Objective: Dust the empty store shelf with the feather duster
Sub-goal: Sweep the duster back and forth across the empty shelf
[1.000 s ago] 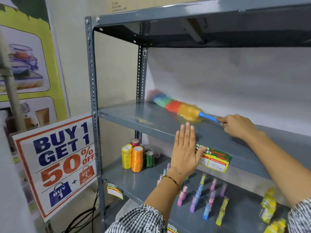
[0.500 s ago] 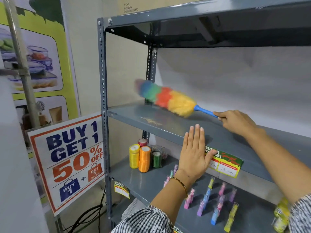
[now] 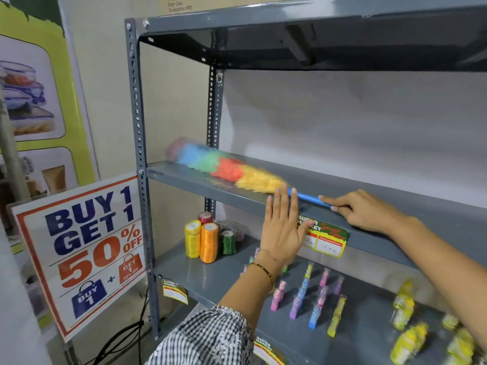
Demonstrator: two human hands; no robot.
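Observation:
The rainbow feather duster lies low across the left part of the grey middle shelf, its blurred head close to the front left corner. A small patch of brown dust sits beside the head. My right hand grips the duster's blue handle above the shelf. My left hand is flat with fingers straight, its palm against the shelf's front edge near a green and yellow price tag.
Thread spools and small coloured packets stand on the lower shelf, with yellow bottles at right. A "BUY 1 GET 1" sign leans left of the steel upright. Another shelf hangs overhead.
The duster head, lifted above the shelf half a second ago, has swept down and forward onto the shelf's left front. My left hand has stayed on the front edge.

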